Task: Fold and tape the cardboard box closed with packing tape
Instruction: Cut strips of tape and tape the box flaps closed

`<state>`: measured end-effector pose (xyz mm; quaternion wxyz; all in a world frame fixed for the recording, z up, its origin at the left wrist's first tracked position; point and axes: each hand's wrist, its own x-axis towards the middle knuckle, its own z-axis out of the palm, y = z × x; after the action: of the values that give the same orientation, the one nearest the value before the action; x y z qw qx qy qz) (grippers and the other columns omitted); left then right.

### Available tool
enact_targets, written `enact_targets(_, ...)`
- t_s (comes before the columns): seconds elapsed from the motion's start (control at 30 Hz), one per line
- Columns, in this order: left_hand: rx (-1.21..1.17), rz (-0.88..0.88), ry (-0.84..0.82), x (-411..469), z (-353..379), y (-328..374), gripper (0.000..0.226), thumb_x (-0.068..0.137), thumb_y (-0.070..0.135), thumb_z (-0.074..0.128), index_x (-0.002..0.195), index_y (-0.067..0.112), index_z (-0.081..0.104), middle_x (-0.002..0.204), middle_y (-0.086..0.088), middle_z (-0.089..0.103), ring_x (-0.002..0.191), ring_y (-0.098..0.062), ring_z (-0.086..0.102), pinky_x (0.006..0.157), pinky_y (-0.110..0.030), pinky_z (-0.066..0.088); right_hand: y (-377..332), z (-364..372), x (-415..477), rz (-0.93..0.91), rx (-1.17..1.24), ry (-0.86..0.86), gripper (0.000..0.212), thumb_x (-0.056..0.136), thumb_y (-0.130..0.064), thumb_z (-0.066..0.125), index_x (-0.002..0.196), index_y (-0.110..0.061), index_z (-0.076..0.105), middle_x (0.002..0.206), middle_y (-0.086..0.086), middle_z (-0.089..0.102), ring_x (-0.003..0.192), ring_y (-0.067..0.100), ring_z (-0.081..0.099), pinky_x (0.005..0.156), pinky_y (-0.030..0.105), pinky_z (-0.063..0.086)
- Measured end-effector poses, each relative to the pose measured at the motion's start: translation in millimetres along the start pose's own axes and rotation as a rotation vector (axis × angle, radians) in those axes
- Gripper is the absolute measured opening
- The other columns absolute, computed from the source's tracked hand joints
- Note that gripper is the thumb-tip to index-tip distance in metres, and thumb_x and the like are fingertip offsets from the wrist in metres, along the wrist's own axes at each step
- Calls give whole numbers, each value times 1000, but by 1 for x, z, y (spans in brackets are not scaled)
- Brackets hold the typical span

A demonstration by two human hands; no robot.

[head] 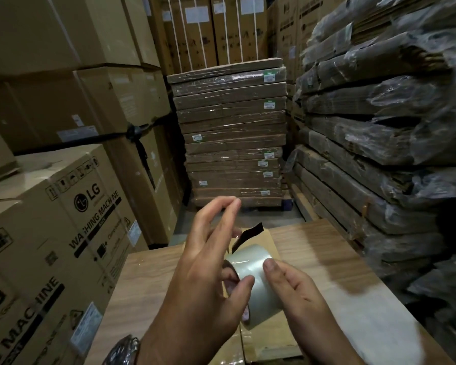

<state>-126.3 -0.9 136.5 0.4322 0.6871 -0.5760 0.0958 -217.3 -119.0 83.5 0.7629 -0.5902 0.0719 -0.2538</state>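
Observation:
A roll of clear packing tape (256,275) is held up between both hands over the wood-grain table (327,248). My left hand (206,280) presses its thumb on the roll's outer face and has a finger inside the core, while its other fingers are raised. My right hand (292,288) grips the roll from the right, thumb on top. A short dark strip (249,235) sticks up from the roll's far side. The tan cardboard box (270,241) lies under the hands, mostly hidden by them; a taped part of it shows near the bottom edge.
Tall LG washing machine cartons (71,219) stand close on the left. A pallet stack of wrapped flat cartons (232,133) stands ahead, beyond the table. Plastic-wrapped cardboard bundles (379,143) pile up on the right. A narrow floor gap runs between them.

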Motion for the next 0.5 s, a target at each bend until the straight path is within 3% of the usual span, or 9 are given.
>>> enact_targets(0.23, -17, 10, 5, 0, 3, -6, 100, 69, -3, 79, 150, 27, 29, 145, 24, 24, 119, -3, 47, 64, -14, 56, 0, -1, -5, -31, -92, 65, 35, 90, -50, 42, 91, -37, 74, 89, -6, 75, 80, 1, 66, 71, 10, 48)
enact_targets(0.3, -19, 19, 4, 0, 4, -7, 98, 69, 1, 77, 150, 28, 29, 145, 25, 24, 119, -2, 47, 64, -14, 56, 2, -9, -6, -28, -148, 116, 43, 91, -50, 41, 86, -24, 76, 85, -6, 74, 77, 1, 65, 69, 10, 47)
enact_targets(0.43, 3, 28, -7, -1, 4, -8, 103, 66, -6, 82, 149, 27, 31, 144, 27, 24, 116, 5, 47, 67, -9, 54, 31, -60, -6, -30, -520, 238, 28, 95, -33, 55, 75, -17, 68, 76, 2, 69, 74, 14, 64, 70, 28, 48)
enact_targets(0.5, 12, 31, -32, -1, 5, -9, 104, 63, -7, 83, 149, 26, 33, 144, 27, 26, 116, 6, 49, 68, -8, 53, 65, -112, -11, 72, -774, 346, 25, 92, -25, 62, 68, -18, 63, 67, 1, 66, 67, 13, 62, 66, 30, 47)
